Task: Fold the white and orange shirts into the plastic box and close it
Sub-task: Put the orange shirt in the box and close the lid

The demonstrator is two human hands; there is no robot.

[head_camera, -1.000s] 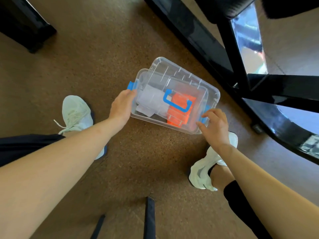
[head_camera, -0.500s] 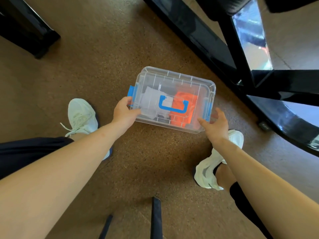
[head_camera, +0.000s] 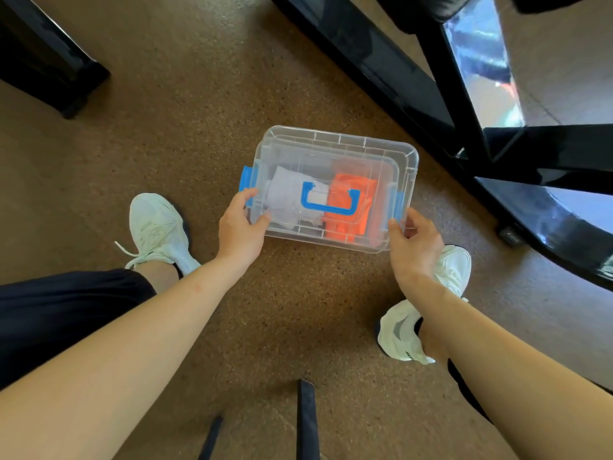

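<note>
A clear plastic box (head_camera: 335, 141) with its lid on lies on the brown floor ahead of me. Through the lid I see a folded white shirt (head_camera: 285, 194) on the left and a folded orange shirt (head_camera: 351, 207) on the right. A blue handle (head_camera: 330, 205) lies flat on the lid. My left hand (head_camera: 240, 227) grips the box's left end by the blue latch (head_camera: 245, 180), thumb on the lid. My right hand (head_camera: 414, 240) holds the right front corner by the other blue latch (head_camera: 399, 204).
My two white sneakers (head_camera: 156, 227) (head_camera: 404, 330) stand on either side of the box. A black table frame (head_camera: 431, 94) with glossy legs runs along the right. Another black furniture base (head_camera: 49, 61) sits at the upper left. Dark straps (head_camera: 306, 419) hang at the bottom.
The box has turned from tilted to lying square and flat on the floor. Both hands shifted along its ends, and the left thumb now rests on the lid.
</note>
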